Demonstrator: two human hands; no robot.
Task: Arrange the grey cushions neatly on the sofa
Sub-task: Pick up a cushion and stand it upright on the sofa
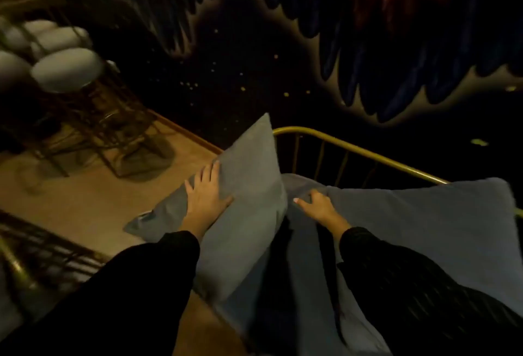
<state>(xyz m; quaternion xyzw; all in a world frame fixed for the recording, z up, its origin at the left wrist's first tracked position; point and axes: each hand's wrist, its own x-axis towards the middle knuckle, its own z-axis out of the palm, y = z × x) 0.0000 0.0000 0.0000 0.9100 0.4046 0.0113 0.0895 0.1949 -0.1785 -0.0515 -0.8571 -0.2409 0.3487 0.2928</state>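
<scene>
The scene is dim, and everything is placed here relative to the gold rail (353, 149) of the sofa. Just in front of the rail's curved corner, a grey cushion (249, 191) is held upright on its edge, with one corner pointing up above the rail. The left hand (205, 194) is laid flat on the outer face of this cushion, with the fingers (210, 170) spread apart and pressed on the fabric; nothing is enclosed by them.

Below the rail, to the right of the upright cushion, a second grey cushion (424, 214) is seen lying more flat, and its far edge is touching the rail. The right hand (318, 204) is placed at the near left corner of this second cushion, in the gap between the two cushions. Its fingers are curled down into the fabric (whether the cloth is really pinched cannot be told, because the fingertips are hidden in the fold).

Both arms are covered by black sleeves (158, 271). Beyond the rail, a dark painted wall (283, 44) is seen. Well to the left of the rail, stacked chairs with pale round seats (68, 68) are standing on the brown floor (85, 194).
</scene>
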